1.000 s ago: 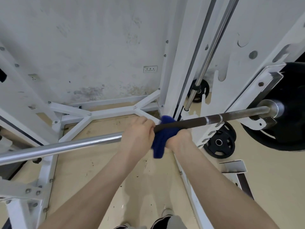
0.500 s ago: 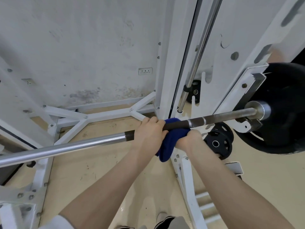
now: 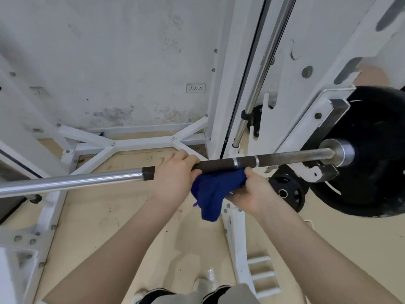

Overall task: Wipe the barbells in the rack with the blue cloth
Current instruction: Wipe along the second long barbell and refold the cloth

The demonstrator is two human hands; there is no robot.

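- Barbell (image 3: 285, 158) is being gripped overhand by the left hand (image 3: 175, 181), resting in the white rack (image 3: 311, 119).
- Blue cloth (image 3: 213, 194) is being clutched just under the bar by the right hand (image 3: 252, 194).
- Writing isn't being shown readably anywhere.

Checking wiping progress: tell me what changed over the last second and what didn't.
The blue cloth, wrapped over the barbell a second ago, has come off it and now hangs just below, gripped by the right hand. More of the dark knurled section shows on both sides of the left hand. That hand kept its grip on the bar; the barbell stayed in the rack with its black plate on.
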